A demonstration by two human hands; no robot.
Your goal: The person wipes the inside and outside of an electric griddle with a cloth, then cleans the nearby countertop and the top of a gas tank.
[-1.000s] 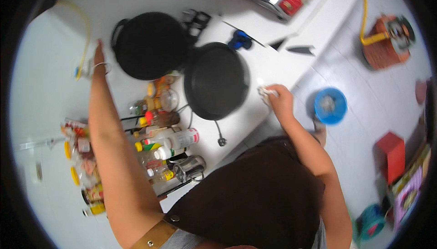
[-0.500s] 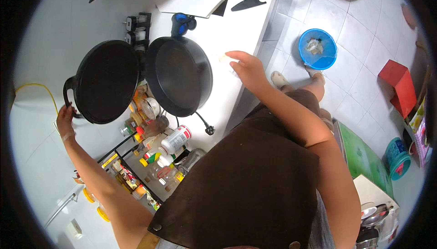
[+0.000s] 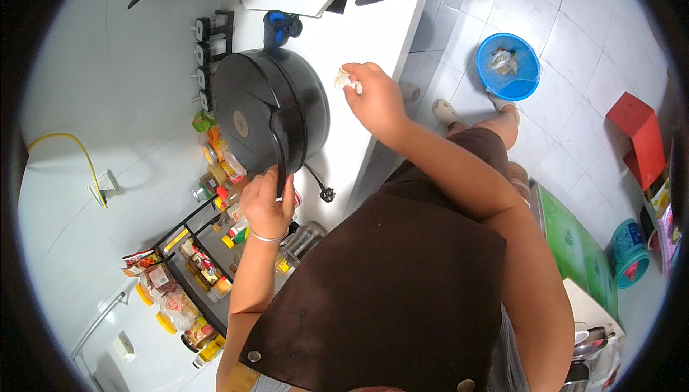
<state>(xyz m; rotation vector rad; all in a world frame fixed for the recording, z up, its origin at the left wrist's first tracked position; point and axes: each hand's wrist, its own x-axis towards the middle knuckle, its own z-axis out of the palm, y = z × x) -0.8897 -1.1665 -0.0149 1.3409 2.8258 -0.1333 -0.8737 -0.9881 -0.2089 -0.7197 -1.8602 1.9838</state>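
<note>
The closing of the black round electric pan looks nearly complete: the black disc-shaped lid [image 3: 240, 98] with a pale round patch now covers the deep black base [image 3: 312, 101], and no cooking surface shows. Whether the rim is fully seated cannot be told. The pan sits on the white smooth-topped bench [image 3: 344, 33], towards its wall-side edge. The left hand [image 3: 267, 202] grasps the black curved lid handle [image 3: 280, 152], so letting go of it is not yet done. The right hand [image 3: 377, 98], over the bench's front edge, pinches a white crumpled scrap [image 3: 348, 80] between thumb and fingers; that has not been put down either. The black plug [image 3: 327, 195] lies loose on the bench near the front edge, beside the base.

Compared with 0.5 s ago, the lid has swung from lying open on the wall side, its dark inner face showing, to resting over the base. The left hand has come with it, from out by the wall to in front of the pan. The right hand has barely shifted and keeps the same scrap; the plug looks unmoved.
</note>
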